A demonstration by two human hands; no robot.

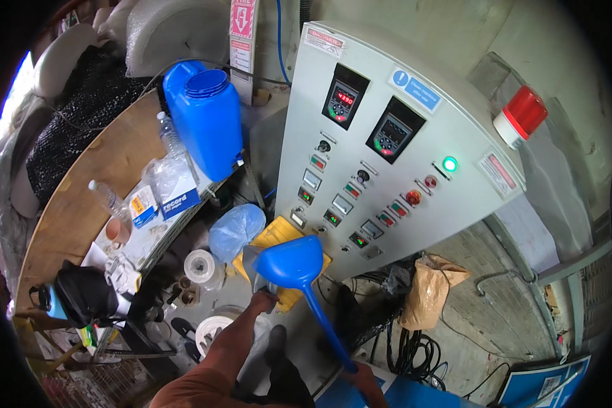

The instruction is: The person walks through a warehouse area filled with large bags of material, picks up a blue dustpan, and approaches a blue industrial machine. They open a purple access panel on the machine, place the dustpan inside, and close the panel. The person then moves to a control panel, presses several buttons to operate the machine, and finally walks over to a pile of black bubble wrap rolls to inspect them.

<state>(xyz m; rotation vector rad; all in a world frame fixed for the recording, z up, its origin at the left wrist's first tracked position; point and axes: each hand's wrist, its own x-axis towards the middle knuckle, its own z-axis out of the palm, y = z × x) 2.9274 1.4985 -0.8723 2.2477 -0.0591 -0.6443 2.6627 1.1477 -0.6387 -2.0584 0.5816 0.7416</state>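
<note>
My right hand, at the lower middle, is closed round the long handle of a blue plastic shovel. The shovel's blade sits up and to the left of that hand, over a yellow slab-like piece at the foot of the control cabinet. My left hand is closed at the lower end of a grey scoop. The scoop lies against the left side of the blue blade, which partly hides it. Whether the two touch, I cannot tell.
A grey control cabinet with lit displays and a red beacon stands ahead. At left, a shelf bears a blue jerrycan, bottles and a black bag. Rolls and a white bucket stand near my feet. Cables lie at right.
</note>
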